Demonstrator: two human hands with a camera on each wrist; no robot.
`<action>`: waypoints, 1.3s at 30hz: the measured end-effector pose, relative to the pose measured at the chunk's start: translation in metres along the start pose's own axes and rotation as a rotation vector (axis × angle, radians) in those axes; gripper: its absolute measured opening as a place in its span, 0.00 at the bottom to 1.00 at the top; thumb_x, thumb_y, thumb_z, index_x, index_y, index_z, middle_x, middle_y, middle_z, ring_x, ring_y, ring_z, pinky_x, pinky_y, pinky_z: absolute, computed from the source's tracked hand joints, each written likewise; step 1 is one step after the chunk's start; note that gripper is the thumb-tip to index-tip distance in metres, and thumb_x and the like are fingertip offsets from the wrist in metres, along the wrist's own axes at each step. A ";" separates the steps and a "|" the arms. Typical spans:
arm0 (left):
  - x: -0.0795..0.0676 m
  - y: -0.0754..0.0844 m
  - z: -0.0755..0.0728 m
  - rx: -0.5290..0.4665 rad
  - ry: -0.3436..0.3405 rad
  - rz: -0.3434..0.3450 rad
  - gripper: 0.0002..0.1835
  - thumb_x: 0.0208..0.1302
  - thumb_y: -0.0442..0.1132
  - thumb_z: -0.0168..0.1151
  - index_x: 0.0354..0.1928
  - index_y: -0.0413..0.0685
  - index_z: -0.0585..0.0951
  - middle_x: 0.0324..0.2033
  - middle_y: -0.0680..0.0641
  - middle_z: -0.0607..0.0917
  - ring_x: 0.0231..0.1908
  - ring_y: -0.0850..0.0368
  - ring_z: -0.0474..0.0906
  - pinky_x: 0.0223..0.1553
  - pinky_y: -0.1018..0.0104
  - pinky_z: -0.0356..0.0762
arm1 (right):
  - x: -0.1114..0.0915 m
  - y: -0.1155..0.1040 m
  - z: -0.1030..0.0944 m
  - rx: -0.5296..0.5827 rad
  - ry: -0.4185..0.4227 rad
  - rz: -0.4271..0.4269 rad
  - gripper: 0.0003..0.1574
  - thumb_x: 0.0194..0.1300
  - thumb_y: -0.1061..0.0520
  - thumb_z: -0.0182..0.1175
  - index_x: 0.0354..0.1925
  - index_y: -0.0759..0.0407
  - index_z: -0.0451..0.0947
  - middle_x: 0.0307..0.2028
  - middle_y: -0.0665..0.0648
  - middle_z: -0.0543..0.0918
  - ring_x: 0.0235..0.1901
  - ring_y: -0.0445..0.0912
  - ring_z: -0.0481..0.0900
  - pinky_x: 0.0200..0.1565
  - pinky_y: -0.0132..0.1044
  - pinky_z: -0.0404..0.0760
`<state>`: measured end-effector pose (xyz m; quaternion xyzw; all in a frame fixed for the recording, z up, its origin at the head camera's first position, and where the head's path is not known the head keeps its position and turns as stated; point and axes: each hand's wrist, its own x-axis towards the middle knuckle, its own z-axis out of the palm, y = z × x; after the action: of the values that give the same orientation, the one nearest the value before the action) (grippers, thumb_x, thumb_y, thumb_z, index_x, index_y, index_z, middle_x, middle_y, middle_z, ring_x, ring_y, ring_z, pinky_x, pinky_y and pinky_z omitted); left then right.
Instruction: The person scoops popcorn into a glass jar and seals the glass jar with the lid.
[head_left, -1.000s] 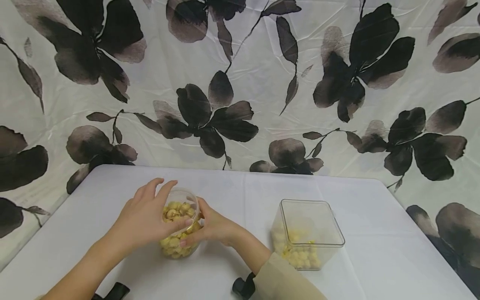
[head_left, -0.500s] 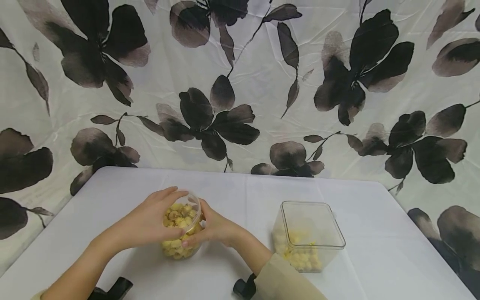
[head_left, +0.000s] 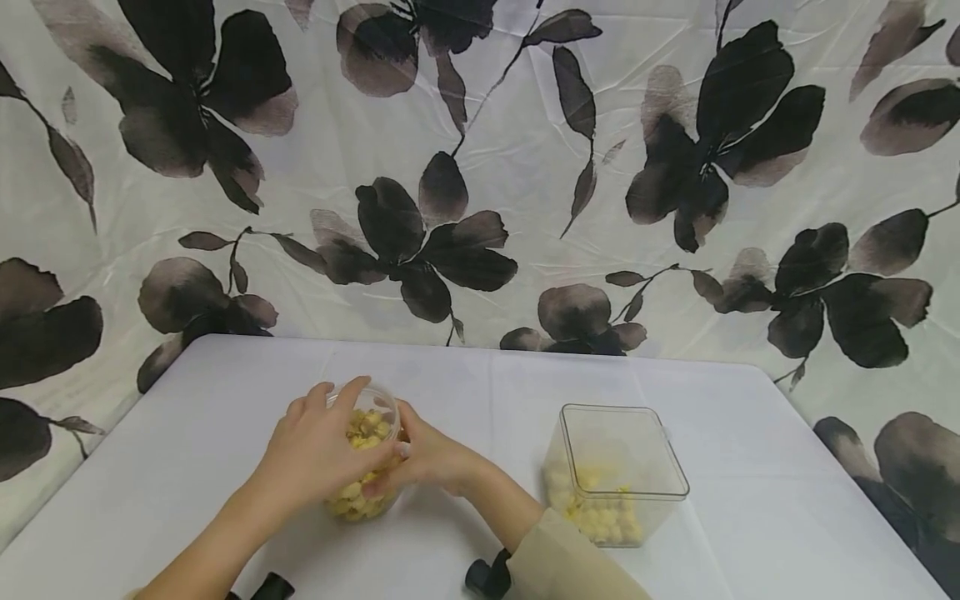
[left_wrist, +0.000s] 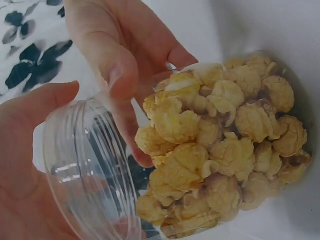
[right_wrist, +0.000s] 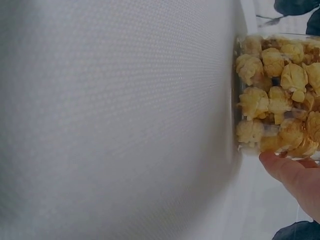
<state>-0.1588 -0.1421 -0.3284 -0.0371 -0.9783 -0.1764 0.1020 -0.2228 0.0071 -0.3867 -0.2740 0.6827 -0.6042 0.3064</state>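
Note:
A clear round jar (head_left: 356, 503) of yellow popcorn stands on the white table at left of centre. My right hand (head_left: 431, 454) grips its side, thumb toward me and fingers round the far side. Over the top, my left hand (head_left: 311, 446) spans the clear lid (left_wrist: 87, 165), its thumb on the near side and fingers on the far rim. The left wrist view shows the popcorn (left_wrist: 215, 155) filling the jar's lower part, below the ridged clear top. In the right wrist view, a fingertip (right_wrist: 272, 162) touches the jar wall near its base.
To the right stands a clear square container (head_left: 618, 492), partly filled with yellow popcorn. The white-covered table (head_left: 480, 392) ends at the back before a floral cloth (head_left: 570, 192). Dark wrist gear (head_left: 487, 577) shows under the right forearm.
My left hand turns over the jar's top, its fingers closing along the rim and then spreading back again. The right hand and jar stay nearly in place.

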 end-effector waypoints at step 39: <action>0.005 -0.050 -0.002 -0.379 -0.088 0.280 0.49 0.42 0.50 0.76 0.68 0.49 0.62 0.66 0.37 0.58 0.63 0.31 0.53 0.50 0.25 0.56 | 0.000 0.000 -0.002 -0.079 0.019 0.021 0.56 0.47 0.66 0.71 0.66 0.39 0.53 0.54 0.45 0.67 0.54 0.39 0.64 0.58 0.44 0.63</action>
<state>-0.1686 -0.1895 -0.3427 -0.1985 -0.9166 -0.3392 0.0741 -0.2243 0.0079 -0.3868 -0.2731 0.7116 -0.5761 0.2952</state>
